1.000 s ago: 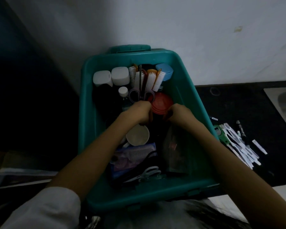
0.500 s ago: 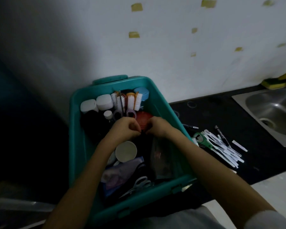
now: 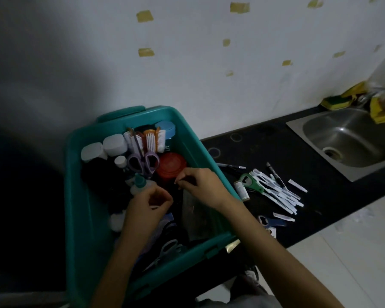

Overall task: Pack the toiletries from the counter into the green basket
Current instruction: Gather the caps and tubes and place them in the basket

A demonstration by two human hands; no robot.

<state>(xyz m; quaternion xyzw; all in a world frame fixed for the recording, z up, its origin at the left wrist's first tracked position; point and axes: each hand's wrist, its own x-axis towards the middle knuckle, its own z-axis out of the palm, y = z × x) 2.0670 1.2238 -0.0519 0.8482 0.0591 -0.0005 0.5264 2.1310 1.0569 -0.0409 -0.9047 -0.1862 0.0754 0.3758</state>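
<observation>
Your view looks down past a pale wall onto a black counter. The green basket stands at the counter's left end, against the wall, and a steel sink is set in at far right.

Both your hands are inside the basket, apart from each other. Your left hand has its fingers curled over the middle of the contents; whether it grips anything cannot be told. Your right hand has its fingertips drawn together just beside a red lid; what they pinch, if anything, is too dark to tell.

Unpacked items lie on the counter between basket and sink: a fan of white sticks touching a green-handled opener.

Packed at the basket's far end:
- Two white caps
- Upright brushes
- Purple scissors
- A small teal-capped bottle, just beyond your left hand
</observation>
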